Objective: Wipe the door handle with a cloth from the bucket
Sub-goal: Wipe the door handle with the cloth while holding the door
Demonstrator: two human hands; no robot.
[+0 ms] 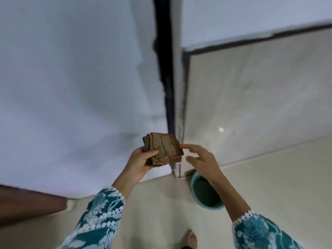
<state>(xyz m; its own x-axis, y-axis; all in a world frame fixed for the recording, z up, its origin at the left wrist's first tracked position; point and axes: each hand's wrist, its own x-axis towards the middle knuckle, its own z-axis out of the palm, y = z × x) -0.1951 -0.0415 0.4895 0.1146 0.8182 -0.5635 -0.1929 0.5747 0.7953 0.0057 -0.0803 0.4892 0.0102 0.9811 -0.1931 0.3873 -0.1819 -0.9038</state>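
A folded brown cloth (162,148) with dark stripes sits in my left hand (139,163), thumb on top, held at about waist height in front of a white wall. My right hand (201,159) hovers just right of the cloth with fingers spread, fingertips close to its edge, holding nothing. Below my right forearm a teal bucket (197,190) stands on the floor against the wall corner; my arm hides part of its rim. No door handle shows in this view.
A white wall (71,87) fills the left. A dark vertical gap (166,69) runs beside a white frame edge. Beige tiled wall and floor (269,186) lie to the right. A brown wooden piece (27,203) is at the lower left. My bare foot (191,239) is at the bottom.
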